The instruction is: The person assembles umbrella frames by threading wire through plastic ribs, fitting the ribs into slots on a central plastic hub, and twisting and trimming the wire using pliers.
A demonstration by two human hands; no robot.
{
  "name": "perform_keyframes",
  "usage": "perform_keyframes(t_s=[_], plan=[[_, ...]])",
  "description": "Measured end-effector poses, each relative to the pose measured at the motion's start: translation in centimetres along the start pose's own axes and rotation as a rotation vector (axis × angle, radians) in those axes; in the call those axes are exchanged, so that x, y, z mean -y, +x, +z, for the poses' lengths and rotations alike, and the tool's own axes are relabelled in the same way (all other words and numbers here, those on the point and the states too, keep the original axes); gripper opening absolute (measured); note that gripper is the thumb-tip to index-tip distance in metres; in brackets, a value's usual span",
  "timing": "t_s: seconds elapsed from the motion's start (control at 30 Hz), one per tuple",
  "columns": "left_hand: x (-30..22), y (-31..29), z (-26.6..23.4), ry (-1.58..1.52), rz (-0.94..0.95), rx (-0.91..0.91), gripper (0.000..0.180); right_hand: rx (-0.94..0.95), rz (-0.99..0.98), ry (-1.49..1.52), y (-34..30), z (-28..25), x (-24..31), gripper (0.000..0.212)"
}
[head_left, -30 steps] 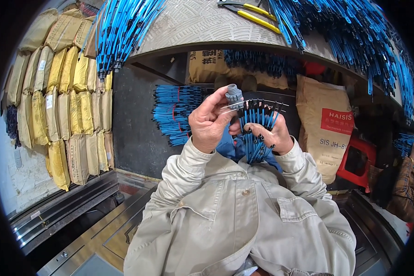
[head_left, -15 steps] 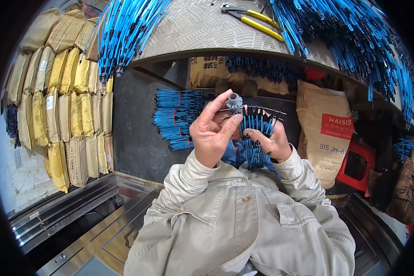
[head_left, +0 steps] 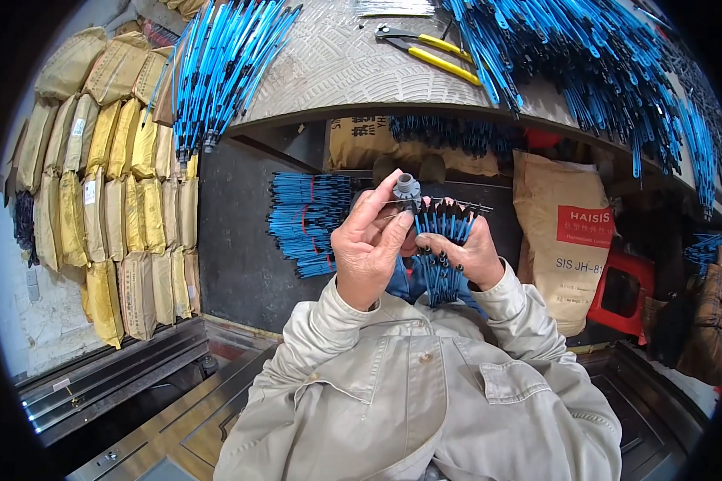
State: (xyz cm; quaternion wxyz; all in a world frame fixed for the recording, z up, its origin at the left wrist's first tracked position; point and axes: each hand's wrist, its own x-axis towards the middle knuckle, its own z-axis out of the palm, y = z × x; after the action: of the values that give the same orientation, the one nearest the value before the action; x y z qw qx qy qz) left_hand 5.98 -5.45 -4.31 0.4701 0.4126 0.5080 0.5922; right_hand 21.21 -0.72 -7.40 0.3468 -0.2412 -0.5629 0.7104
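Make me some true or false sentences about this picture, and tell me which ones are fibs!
1. The left hand holds a grey ribbed plastic fitting. True.
2. The right hand is empty. False: it grips thin blue-and-black plastic strips.
3. A metal tool with two yellow handles lies on the grey textured tabletop. True.
4. The red plastic frame stands left of the tan paper sack. False: it stands to the right.
5. Blue-and-black bundles with red bands lie left of the left hand. True.
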Motion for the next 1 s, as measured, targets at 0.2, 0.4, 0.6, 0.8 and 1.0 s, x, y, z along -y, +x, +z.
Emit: perform_keyframes(t_s=[0.2, 0.4, 0.6, 0.8, 1.0], plan=[[0.3, 0.0, 0.4, -0.143, 0.01, -0.032, 0.047, -0.065, 0.013, 0.023, -0.2, 0.2, 0.3, 0.019], [-0.3, -0.3, 1.4, -0.217, -0.039, -0.065, 0.044, -0.044, 0.004, -0.02, -0.5, 0.1, 0.1, 0.024], [0.5, -0.3, 1.3, -0.164, -0.017, -0.161, 0.043, -0.05, -0.035, -0.029, -0.6, 0.6, 0.3, 0.025], [0.3, -0.4, 1.7, -0.21, 0.02, -0.18, 0.038, -0.051, -0.184, -0.19, -0.1, 1.0, 0.3, 0.028], [-0.1, -0.7, 1.7, -0.18, -0.045, -0.196, 0.035, -0.018, -0.045, -0.034, -0.2, 0.5, -0.2, 0.028]])
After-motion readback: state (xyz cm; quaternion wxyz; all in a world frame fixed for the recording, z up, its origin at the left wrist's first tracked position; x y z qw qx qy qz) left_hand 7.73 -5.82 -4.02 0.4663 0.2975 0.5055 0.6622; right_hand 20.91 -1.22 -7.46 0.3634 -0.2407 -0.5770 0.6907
